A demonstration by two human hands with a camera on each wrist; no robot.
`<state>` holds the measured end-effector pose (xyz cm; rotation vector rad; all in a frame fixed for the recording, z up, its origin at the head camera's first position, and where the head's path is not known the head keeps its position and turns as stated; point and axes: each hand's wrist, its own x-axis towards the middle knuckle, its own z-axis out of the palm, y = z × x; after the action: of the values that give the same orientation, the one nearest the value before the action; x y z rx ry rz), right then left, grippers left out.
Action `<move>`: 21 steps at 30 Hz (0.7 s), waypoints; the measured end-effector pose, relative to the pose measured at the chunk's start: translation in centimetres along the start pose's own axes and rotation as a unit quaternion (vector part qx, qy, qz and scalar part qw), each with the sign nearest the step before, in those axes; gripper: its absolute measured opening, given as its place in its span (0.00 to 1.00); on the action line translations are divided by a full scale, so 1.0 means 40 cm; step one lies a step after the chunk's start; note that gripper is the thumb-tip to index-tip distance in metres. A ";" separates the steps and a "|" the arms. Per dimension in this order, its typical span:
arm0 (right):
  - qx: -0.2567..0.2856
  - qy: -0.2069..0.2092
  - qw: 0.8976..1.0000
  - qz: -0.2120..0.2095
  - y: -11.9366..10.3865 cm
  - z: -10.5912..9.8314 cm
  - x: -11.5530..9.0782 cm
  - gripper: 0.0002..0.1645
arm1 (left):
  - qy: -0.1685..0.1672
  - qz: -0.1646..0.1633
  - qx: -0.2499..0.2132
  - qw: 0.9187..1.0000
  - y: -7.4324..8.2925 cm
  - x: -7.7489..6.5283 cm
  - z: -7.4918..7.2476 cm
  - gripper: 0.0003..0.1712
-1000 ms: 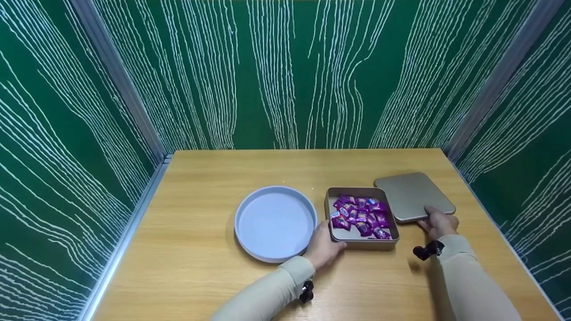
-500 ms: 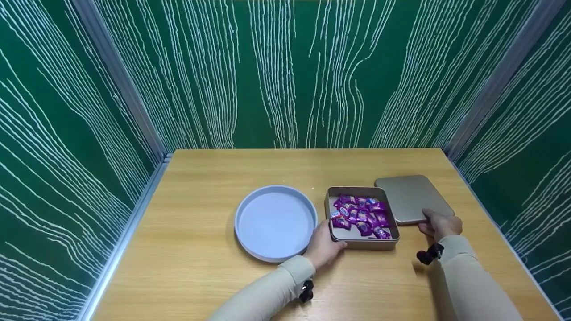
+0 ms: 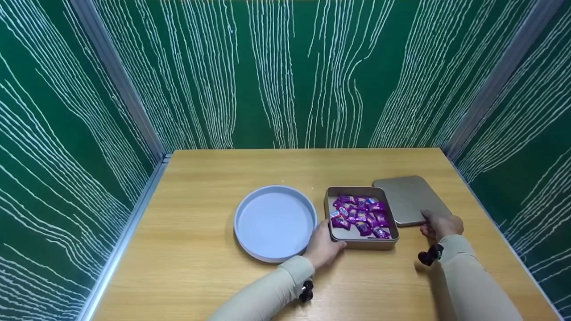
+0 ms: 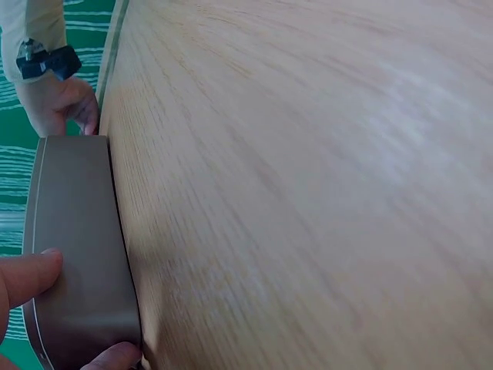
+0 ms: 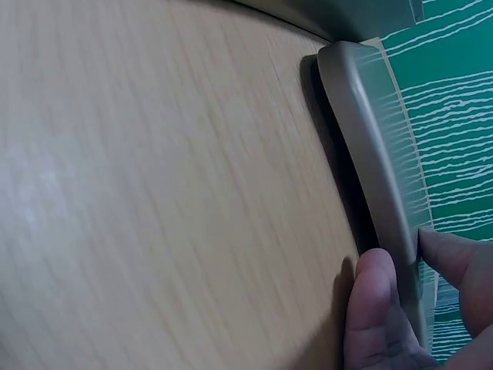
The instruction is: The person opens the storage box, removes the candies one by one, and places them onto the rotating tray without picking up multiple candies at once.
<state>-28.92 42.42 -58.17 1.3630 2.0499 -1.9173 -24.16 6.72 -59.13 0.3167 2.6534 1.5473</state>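
A square metal tin stands uncovered on the table, with several purple-wrapped candies inside. My left hand holds its near left corner. In the left wrist view, the thumb and a fingertip lie against the tin's side wall. Right of the tin is its flat square lid, whose near right corner my right hand pinches. The right wrist view shows one finger over the lid's top and another at its rim, with dark shadow under that edge.
Left of the tin sits a round pale blue tray with a raised rim, close to my left hand. Green walls with white wavy lines enclose the wooden table at the back and sides.
The lid has shifted slightly toward me and to the left, its near edge lower, with my right hand on it. The left hand and the tin have stayed put.
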 end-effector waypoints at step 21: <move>-0.026 -0.015 0.999 0.011 -0.009 -0.001 0.008 0.40 | 0.003 -0.005 -0.004 1.000 0.002 0.001 0.001 0.42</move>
<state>-29.31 42.70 -58.06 1.3314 2.0485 -1.8495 -24.18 6.81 -59.08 0.2971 2.6491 1.5572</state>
